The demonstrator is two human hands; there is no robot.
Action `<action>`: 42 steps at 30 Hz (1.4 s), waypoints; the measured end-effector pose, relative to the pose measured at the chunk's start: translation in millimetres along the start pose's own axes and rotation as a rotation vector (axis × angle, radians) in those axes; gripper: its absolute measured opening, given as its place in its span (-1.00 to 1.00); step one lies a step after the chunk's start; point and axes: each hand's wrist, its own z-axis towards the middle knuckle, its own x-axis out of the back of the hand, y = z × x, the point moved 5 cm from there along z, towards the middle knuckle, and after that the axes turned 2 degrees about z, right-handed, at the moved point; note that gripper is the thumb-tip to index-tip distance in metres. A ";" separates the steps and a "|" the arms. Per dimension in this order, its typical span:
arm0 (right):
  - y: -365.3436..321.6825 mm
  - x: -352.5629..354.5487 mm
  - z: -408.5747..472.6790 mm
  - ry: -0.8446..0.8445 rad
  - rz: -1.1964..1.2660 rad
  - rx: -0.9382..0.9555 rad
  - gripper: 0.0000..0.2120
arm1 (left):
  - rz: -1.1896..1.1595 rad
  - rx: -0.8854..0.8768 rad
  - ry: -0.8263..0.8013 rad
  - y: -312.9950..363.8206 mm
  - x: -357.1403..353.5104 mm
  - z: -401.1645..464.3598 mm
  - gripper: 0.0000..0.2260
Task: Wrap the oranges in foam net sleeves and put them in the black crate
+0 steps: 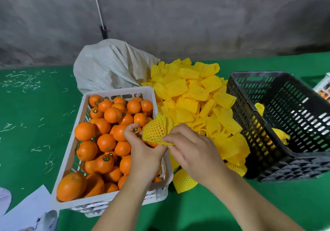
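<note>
Green cloth point(205, 211) covers the work surface, flecked with pale shavings on the left side. Nearest the viewer, two bare forearms reach in. The left hand point(142, 152) has its fingers curled around an orange point(153, 144), mostly hidden, while the right hand point(189, 148) pinches the lower edge of a yellow foam net sleeve point(156, 130) stretched over that orange. Both hands hover above the right side of a white crate point(71, 159), which is heaped with unwrapped oranges point(107, 141), several bearing small stickers. Just right of it lies a loose pile of sleeves point(194, 97), yellow and flattened. Farther right stands the black crate point(278, 159), slatted, with a few yellow-wrapped fruits point(280, 135) inside. Behind the white crate slumps a pale woven sack point(110, 66). Beyond everything rises a rough grey concrete wall point(196, 16).
</note>
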 end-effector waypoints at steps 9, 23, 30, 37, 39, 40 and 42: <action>18.8 -25.5 -6.7 0.224 0.343 -0.426 -0.61 | -0.399 0.159 -0.159 -18.8 -9.4 1.5 -0.57; 26.7 -33.6 -3.6 0.033 0.421 -0.447 -0.47 | -0.561 0.280 -0.033 -7.9 -33.2 -7.1 -0.67; 36.5 -27.2 -0.4 0.303 0.551 -0.657 -0.87 | -0.465 0.246 -0.016 4.1 -36.7 -16.8 -0.67; 41.1 -4.5 1.5 0.208 0.181 -0.289 -0.73 | -0.562 0.308 0.117 0.0 -37.3 -21.8 -0.66; 43.5 -7.2 0.4 0.170 0.053 -0.292 -0.65 | -0.520 0.297 0.151 1.6 -37.2 -20.2 -0.68; 44.4 -10.8 -1.3 0.145 0.004 -0.323 -0.63 | -0.504 0.301 0.180 3.1 -36.5 -19.8 -0.69; 48.9 -18.1 -8.6 0.140 0.035 -0.409 -0.71 | -0.479 0.348 0.238 1.4 -34.9 -18.7 -0.63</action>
